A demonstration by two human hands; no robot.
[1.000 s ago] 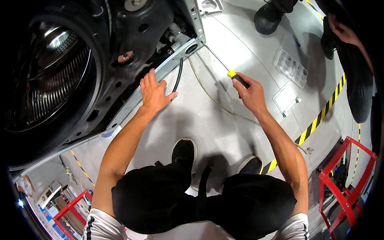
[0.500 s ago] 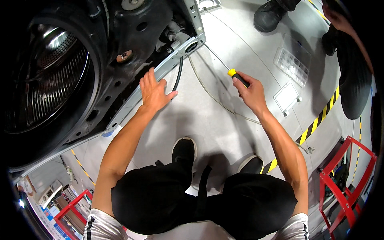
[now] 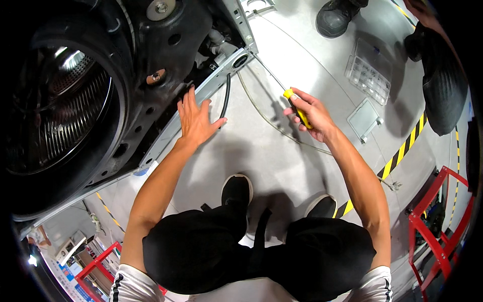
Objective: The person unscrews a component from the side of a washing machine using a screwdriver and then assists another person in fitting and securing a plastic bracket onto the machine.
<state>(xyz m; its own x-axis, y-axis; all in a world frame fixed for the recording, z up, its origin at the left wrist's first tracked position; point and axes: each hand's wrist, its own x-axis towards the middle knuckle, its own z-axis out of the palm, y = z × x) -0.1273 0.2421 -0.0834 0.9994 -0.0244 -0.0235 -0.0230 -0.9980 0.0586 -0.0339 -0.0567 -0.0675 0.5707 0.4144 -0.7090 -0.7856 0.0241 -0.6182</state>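
An opened front-loading washing machine (image 3: 136, 108) stands at the left, its round door opening and steel drum (image 3: 83, 121) exposed. My left hand (image 3: 195, 121) rests with fingers spread on its pale metal lower rail (image 3: 214, 79), thumb touching or close to a black hose (image 3: 226, 100). A long screwdriver (image 3: 271, 75) with a yellow and black handle is in my right hand (image 3: 316, 117); the thumb lies along the handle and some fingers are loosened from it. Its shaft slants up to the rail's right corner, beside a round dark fitting (image 3: 240, 61). Whether the tip touches a screw is too small to tell.
A clear compartment case (image 3: 370, 78) and a small translucent lid or tray (image 3: 364, 121) lie on the floor at right. A thin cable (image 3: 274, 126) crosses the floor. Another person's shoe (image 3: 333, 19) is beyond. Yellow-black tape (image 3: 405, 148) and a red frame (image 3: 427, 236) stand right.
My right hand has shifted its grip on the screwdriver handle, fingers opening and the handle's yellow side now showing. My left hand stays on the rail. The view has shifted slightly.
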